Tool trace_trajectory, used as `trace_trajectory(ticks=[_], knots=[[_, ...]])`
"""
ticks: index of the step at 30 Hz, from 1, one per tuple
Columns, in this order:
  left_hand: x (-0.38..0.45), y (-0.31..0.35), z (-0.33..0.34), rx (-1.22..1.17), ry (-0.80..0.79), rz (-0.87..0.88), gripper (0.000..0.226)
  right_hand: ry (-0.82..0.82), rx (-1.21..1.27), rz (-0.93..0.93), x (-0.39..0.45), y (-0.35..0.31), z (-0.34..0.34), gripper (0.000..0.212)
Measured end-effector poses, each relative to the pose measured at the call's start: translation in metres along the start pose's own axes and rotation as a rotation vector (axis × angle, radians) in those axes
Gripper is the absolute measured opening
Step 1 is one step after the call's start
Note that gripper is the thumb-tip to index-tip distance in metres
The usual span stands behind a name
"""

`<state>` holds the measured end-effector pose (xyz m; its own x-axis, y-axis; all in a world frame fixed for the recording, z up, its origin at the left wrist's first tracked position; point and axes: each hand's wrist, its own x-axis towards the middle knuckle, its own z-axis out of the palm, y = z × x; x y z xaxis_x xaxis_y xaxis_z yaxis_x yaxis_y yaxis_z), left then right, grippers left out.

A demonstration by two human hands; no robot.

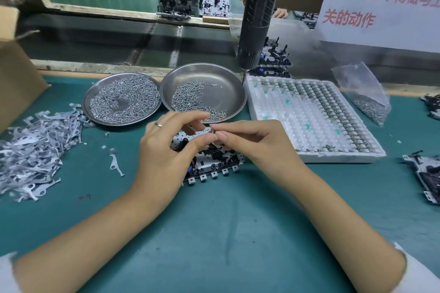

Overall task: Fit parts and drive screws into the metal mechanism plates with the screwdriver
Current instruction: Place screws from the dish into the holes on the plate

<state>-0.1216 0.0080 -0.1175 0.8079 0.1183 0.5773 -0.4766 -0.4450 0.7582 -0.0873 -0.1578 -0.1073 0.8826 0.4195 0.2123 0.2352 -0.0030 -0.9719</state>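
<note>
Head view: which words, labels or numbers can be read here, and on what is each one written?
"录制开始后不得做与" in red, top line of the white paper sign; it is cut off at the right picture edge.
"关的动作" in red, second line of that sign.
No other text is readable anywhere.

Pinched part (pixel 212 130) indistinct (too small)
</note>
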Motion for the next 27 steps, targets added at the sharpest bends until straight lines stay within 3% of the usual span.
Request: trace_trajectory(ticks=[11, 17, 27], knots=[[-0.003, -0.003, -0.018, 0.061, -0.118, -0.013, 0.03, -0.009, -0.308, -0.19, -0.004, 0.001, -0.002, 0.023], [-0.005, -0.017, -0.035, -0.012, 0.009, -0.135, 0.012, -0.116, -0.62, -0.346, -0.004, 0.011, 0.006, 0.014], [-0.009, -0.011, -0.031, 0.063, -0.109, -0.09, 0.017, -0.147, -0.773, -0.484, -0.004, 0.015, 0.009, 0.01]])
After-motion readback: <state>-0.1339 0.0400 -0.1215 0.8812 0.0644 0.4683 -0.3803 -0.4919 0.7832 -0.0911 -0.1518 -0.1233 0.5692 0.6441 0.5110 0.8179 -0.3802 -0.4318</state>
